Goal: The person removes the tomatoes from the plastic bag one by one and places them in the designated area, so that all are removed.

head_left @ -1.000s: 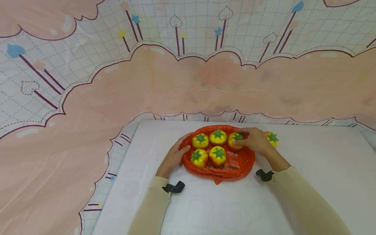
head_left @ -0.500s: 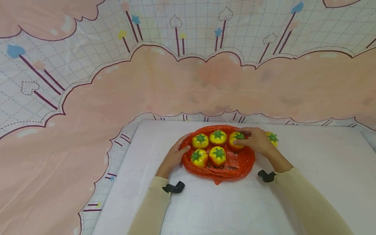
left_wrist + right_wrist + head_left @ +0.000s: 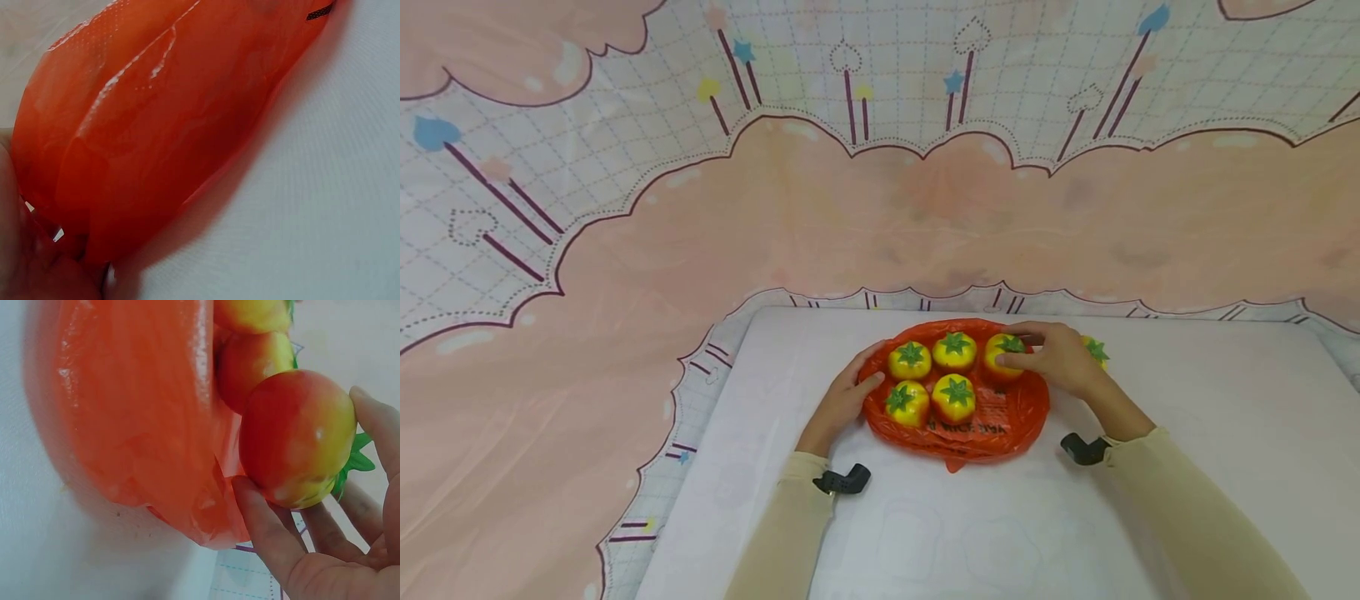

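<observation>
A red plastic bag with dark print lies spread in a rounded, tray-like shape on the white table. Several glossy yellow-and-red artificial tomatoes with green star-shaped tops sit in it, crowns up. My left hand grips the bag's left edge, thumb over the rim; its fingers are partly hidden in the left wrist view. At the far right of the bag, my right hand holds an artificial tomato between thumb and fingers. In the right wrist view this tomato is beside the bag's rim, with other tomatoes behind it.
Another artificial tomato rests on the white table past my right hand, partly covered by it. A cloud-patterned cloth hangs behind the table and along its left side. Dark wrist devices sit at both cuffs.
My right hand has shifted slightly to the right with the tomato it holds, covering more of the loose one on the table. My left hand and the bag stay in place.
</observation>
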`<state>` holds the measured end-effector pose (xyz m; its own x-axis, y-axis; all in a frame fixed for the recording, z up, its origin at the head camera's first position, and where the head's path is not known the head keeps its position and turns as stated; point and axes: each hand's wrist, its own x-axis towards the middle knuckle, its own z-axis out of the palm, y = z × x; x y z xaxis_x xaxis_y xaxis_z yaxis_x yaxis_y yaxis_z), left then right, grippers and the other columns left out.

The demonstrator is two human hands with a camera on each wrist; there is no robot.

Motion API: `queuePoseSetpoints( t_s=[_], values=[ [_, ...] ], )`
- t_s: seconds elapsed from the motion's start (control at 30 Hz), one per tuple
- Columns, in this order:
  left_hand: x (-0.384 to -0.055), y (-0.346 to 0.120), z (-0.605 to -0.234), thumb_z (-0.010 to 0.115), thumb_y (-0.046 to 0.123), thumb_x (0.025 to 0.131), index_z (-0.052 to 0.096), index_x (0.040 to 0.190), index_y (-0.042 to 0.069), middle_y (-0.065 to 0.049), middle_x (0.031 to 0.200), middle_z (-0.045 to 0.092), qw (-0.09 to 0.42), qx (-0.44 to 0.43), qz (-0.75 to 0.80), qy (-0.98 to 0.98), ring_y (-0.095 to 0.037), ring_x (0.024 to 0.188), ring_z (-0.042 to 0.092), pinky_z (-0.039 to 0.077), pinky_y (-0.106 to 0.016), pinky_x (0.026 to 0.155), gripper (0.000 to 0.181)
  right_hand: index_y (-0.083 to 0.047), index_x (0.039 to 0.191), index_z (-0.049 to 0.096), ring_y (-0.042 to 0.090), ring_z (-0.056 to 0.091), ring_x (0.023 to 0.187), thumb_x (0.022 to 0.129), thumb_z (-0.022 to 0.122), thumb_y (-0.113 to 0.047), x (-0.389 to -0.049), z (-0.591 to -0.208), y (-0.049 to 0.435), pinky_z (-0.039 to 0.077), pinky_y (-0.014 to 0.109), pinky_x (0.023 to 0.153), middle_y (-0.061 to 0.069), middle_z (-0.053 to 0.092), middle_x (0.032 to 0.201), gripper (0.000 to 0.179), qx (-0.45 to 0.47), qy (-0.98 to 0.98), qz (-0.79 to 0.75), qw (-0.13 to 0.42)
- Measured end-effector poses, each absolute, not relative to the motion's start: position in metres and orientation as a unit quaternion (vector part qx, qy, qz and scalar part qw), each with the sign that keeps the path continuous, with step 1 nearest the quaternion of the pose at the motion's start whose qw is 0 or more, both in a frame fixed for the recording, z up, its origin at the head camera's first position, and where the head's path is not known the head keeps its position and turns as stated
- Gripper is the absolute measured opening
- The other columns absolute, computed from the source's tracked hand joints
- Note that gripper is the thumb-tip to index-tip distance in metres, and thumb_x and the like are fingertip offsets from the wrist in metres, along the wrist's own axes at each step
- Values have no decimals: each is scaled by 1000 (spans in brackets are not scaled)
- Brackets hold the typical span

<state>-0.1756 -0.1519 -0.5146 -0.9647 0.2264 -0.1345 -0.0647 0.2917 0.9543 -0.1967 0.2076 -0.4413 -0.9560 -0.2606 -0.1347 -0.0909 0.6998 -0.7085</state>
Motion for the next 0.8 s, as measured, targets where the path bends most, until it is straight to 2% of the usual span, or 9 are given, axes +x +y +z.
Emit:
queuePoseSetpoints(
  t_s=[0.33,0.6,0.8],
  values=[
    [-174,-153,-512,58,32,104,46,147,51,14,161,39,121,52,595,793,-23,154,30,29,-55,124,49,-12,140,62,44,52,134,86,76,-57,-195,-437,209,57,56,98,18,58,144,72,-92,914,-378,116],
    [-174,-153,-512,57,32,104,45,148,50,12,162,38,124,53,595,793,-25,155,30,28,-57,124,49,-14,140,62,45,51,135,85,74,-60,-190,-437,214,59,54,94,18,57,146,73,-79,918,-371,112],
    [-173,-151,-513,58,34,103,45,146,54,13,162,38,126,46,588,797,-24,154,31,30,-58,123,48,-16,140,63,45,49,136,85,74,-61,-186,-437,219,59,56,93,17,57,146,72,-77,916,-378,110]
  ],
)
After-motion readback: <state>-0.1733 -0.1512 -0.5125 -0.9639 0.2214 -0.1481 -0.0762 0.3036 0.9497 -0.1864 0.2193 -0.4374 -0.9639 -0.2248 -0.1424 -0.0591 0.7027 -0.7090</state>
